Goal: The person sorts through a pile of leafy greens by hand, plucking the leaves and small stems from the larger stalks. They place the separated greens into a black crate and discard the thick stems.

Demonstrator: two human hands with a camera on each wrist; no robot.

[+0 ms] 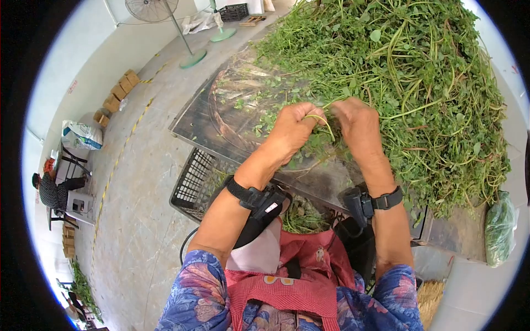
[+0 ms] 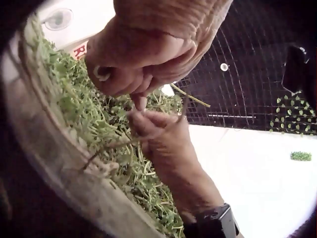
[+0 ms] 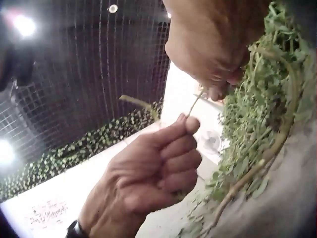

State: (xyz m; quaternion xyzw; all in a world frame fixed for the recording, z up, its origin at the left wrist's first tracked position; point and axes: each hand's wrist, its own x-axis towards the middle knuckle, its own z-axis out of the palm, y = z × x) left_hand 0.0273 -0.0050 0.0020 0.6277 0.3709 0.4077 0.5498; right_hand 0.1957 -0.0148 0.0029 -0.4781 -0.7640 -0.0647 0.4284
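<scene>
My left hand (image 1: 292,129) pinches a thin green stem (image 1: 329,126) between thumb and forefinger, its other fingers curled. Close on its right, my right hand (image 1: 358,122) has its fingertips bent together at the same plant. In the right wrist view, a short length of stem (image 3: 196,102) runs from the thumb and finger of my left hand (image 3: 153,171) to the fingertips of my right hand (image 3: 213,44). Both hands are above the near edge of a big heap of leafy green stems (image 1: 419,83). In the left wrist view, the fingertips nearly meet.
The heap covers much of a dark worn table (image 1: 193,118). Below its left edge stands a black crate (image 1: 193,179). A green plastic bag (image 1: 499,229) lies at the right. Fans (image 1: 193,58), boxes (image 1: 118,91) and a seated person (image 1: 52,187) are farther off.
</scene>
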